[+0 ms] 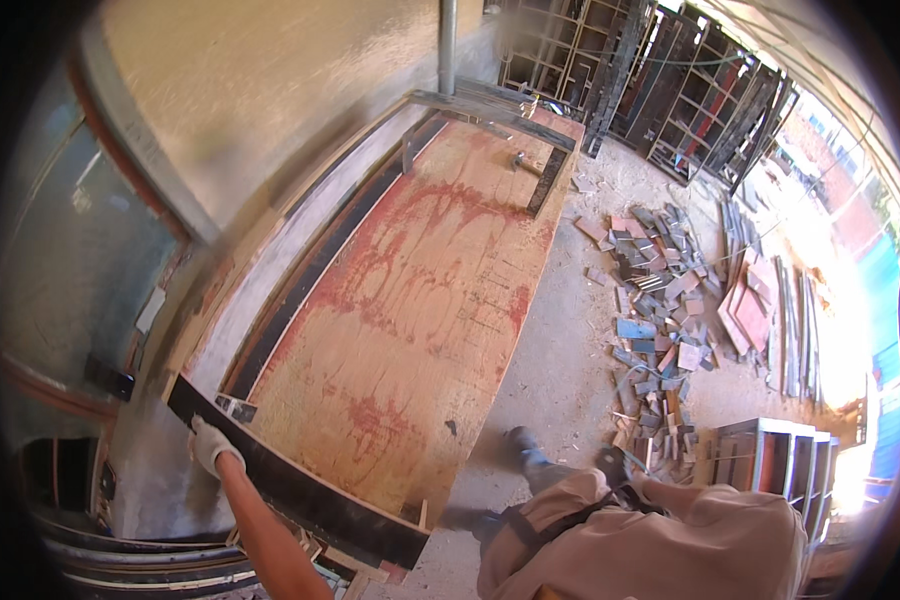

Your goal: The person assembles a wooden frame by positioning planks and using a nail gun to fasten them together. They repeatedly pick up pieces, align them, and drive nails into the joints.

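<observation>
Gloved left hand [210, 445] on a long dark board [305, 487], near the board's left end; glove hides the fingers, can't tell if they pinch. Board lies across the near end of the red-stained plywood sheet [390, 330]. Right hand out of view, fingers can't tell. Wood offcuts [660, 290] litter the floor [545, 370] right of the sheet.
</observation>
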`<action>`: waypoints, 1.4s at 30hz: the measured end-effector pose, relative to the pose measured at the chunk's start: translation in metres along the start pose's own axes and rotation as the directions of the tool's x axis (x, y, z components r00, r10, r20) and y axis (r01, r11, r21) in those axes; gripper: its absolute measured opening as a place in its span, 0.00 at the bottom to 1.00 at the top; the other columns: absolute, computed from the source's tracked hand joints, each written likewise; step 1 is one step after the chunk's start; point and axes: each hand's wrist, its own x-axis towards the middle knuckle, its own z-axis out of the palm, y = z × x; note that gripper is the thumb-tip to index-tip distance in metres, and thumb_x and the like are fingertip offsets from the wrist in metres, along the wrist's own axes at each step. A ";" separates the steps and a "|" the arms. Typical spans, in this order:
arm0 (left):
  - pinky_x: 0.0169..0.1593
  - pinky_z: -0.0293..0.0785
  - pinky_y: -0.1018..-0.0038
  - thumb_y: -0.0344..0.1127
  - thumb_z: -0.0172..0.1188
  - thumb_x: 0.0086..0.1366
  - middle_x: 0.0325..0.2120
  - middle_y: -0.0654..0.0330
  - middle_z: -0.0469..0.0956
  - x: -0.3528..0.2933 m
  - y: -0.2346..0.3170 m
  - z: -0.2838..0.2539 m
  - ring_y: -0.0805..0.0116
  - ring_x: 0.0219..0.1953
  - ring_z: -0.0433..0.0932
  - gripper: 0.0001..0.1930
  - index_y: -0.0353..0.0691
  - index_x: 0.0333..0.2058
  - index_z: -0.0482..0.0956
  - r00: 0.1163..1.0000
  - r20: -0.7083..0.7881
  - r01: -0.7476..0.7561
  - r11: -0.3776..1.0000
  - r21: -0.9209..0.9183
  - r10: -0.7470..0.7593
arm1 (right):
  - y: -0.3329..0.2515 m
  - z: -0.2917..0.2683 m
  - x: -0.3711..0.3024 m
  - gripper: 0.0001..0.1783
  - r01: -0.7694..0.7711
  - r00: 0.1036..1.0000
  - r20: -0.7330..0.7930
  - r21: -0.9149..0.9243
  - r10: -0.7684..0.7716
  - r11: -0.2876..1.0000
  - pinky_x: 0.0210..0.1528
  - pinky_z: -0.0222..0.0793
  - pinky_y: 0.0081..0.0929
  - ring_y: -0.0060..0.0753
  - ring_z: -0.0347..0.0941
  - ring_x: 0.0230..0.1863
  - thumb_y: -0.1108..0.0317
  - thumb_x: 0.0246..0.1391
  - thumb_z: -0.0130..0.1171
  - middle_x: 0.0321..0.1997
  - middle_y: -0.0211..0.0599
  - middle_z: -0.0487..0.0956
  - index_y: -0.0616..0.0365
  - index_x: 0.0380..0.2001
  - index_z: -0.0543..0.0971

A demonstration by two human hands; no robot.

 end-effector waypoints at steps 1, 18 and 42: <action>0.61 0.72 0.55 0.64 0.43 0.72 0.56 0.42 0.79 0.009 0.003 -0.017 0.46 0.57 0.80 0.38 0.30 0.57 0.78 0.998 -0.046 -0.033 0.990 0.135 0.040 | -0.021 0.013 0.001 0.19 -0.018 0.994 0.105 0.017 0.016 1.000 0.37 0.79 0.39 0.39 0.84 0.36 0.58 0.51 0.66 0.39 0.48 0.86 0.62 0.40 0.85; 0.65 0.66 0.49 0.46 0.54 0.67 0.53 0.47 0.79 -0.306 -0.163 0.286 0.48 0.55 0.78 0.25 0.37 0.58 0.74 0.671 0.698 -0.681 -0.166 0.714 0.250 | 0.078 -0.154 0.126 0.19 -0.089 0.988 0.126 0.032 0.084 0.996 0.48 0.77 0.37 0.39 0.85 0.46 0.55 0.56 0.60 0.44 0.44 0.87 0.55 0.43 0.87; 0.41 0.78 0.59 0.47 0.59 0.70 0.31 0.48 0.84 -0.521 0.003 0.466 0.51 0.37 0.84 0.18 0.38 0.45 0.83 0.997 -0.040 -0.059 0.959 0.276 0.073 | -0.597 -0.692 0.646 0.43 0.369 0.745 -0.439 -0.356 -0.502 0.859 0.50 0.76 0.54 0.63 0.80 0.51 0.45 0.55 0.65 0.49 0.62 0.82 0.69 0.60 0.63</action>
